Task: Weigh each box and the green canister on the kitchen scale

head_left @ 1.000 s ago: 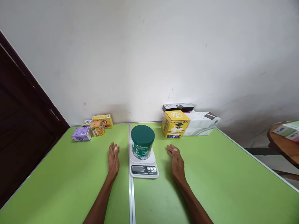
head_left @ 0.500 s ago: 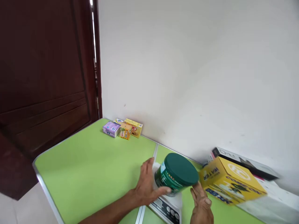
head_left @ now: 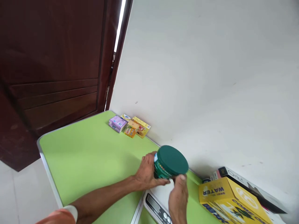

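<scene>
A round dark green tub [head_left: 173,159] with a flat green lid is tilted above a white digital kitchen scale [head_left: 153,203]. My left hand [head_left: 146,173] wraps the tub's left side, its thumb along the near wall. My right hand [head_left: 179,196] grips the tub's lower right side, just under the lid edge. Part of the scale's white top shows between my hands, while my right wrist covers some of its button panel.
A yellow carton [head_left: 230,199] and a black-edged box [head_left: 254,189] lie by the wall at right. At the far corner of the green table [head_left: 88,155] are a purple tissue pack [head_left: 117,123] and yellow food packets [head_left: 140,127]. A dark red door [head_left: 53,62] stands at left.
The tub has risen off the scale. My left hand has closed round its side, and my right hand has moved in to grip it. The camera view has tilted.
</scene>
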